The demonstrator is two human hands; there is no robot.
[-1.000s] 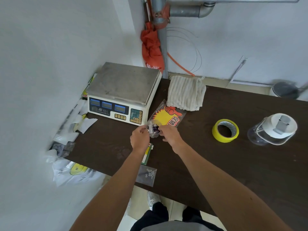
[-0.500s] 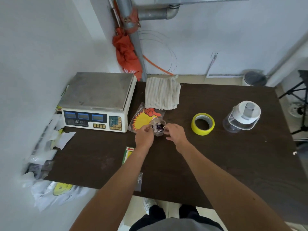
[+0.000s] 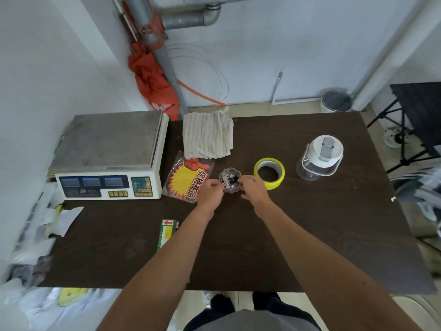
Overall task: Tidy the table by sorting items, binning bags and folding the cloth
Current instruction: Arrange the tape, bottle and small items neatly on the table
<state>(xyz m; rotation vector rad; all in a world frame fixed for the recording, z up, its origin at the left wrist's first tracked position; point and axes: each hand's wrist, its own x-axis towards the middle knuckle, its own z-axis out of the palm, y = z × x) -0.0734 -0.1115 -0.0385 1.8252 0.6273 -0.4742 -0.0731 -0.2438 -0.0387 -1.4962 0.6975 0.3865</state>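
Head view, only view. Dark brown table (image 3: 334, 223) pushed against white walls.

Both hands meet at mid-table on a small clear cup (image 3: 229, 179) with dark, battery-like cylinders inside. Left hand (image 3: 210, 193) has its fingers curled onto the cup's left side. Right hand (image 3: 253, 190) has its fingers curled round the cup's right side. So both hands grip the cup. Cannot tell whether the cup rests on the table or is held just above it.

The cup is between the yellow-and-red printed bag (image 3: 188, 179) on its left and the yellow tape roll (image 3: 269, 172) just beside it on its right.

Folded off-white ribbed cloth (image 3: 207, 134) lies at the back edge, its near edge overlapping the printed bag's top. Electronic scale (image 3: 109, 154) is at back left, touching the printed bag's left side. Clear jar with white lid (image 3: 319, 157) stands right of the tape, apart from it. Green-and-yellow slip (image 3: 167, 232) lies flat near the left forearm.

Loose plastic bags (image 3: 59, 304) are piled off the table's left and near-left edge. Small grey-lidded bin (image 3: 336, 101) stands on the floor behind the table's back right corner.
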